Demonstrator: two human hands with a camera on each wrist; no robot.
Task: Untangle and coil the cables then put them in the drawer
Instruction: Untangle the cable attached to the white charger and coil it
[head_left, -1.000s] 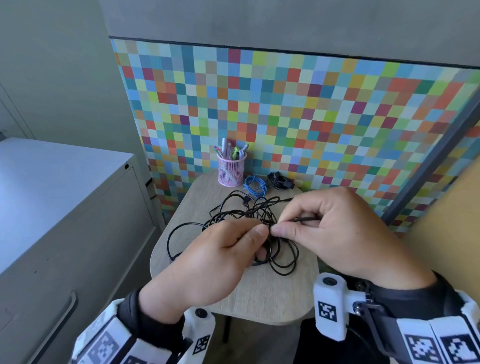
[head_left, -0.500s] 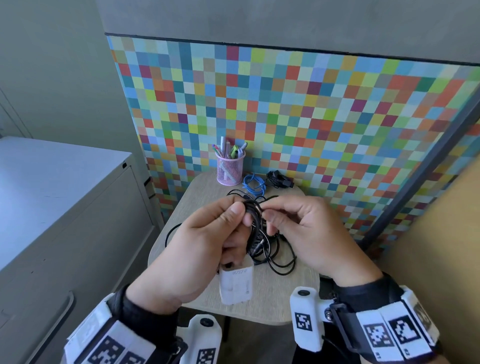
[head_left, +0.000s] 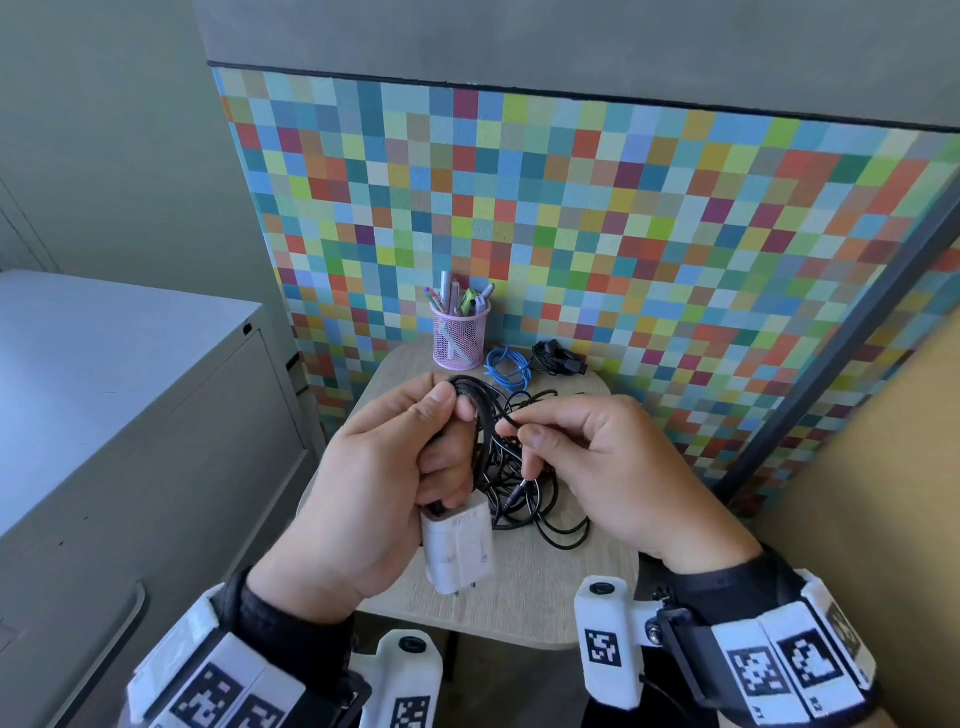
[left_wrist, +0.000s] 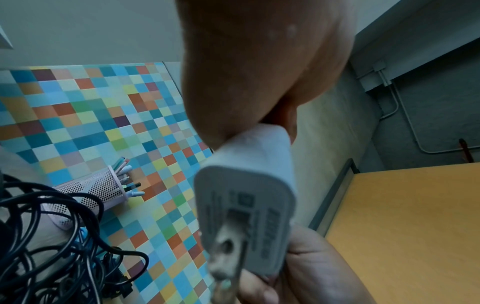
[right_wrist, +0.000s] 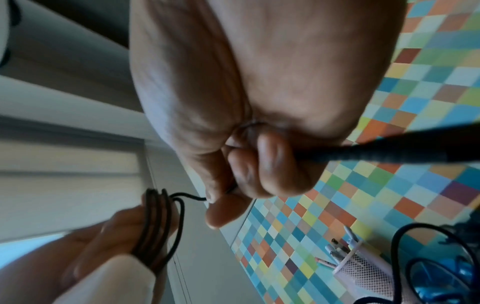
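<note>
- Left hand (head_left: 374, 488): fingers curled round black cable loops (head_left: 475, 415) and white charger (head_left: 457, 551), raised above bench (head_left: 545, 597).
- Right hand (head_left: 618, 467): thumb and forefinger pinch one cable strand.
- Remaining tangle (head_left: 535, 499) lies on bench.
- Behind: blue cable coil (head_left: 508, 368), pink pen cup (head_left: 460, 338).

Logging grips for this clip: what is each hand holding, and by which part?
Left hand grips the white charger by its top, black cable loops over its fingers. Right hand pinches a thin black cable strand.
</note>
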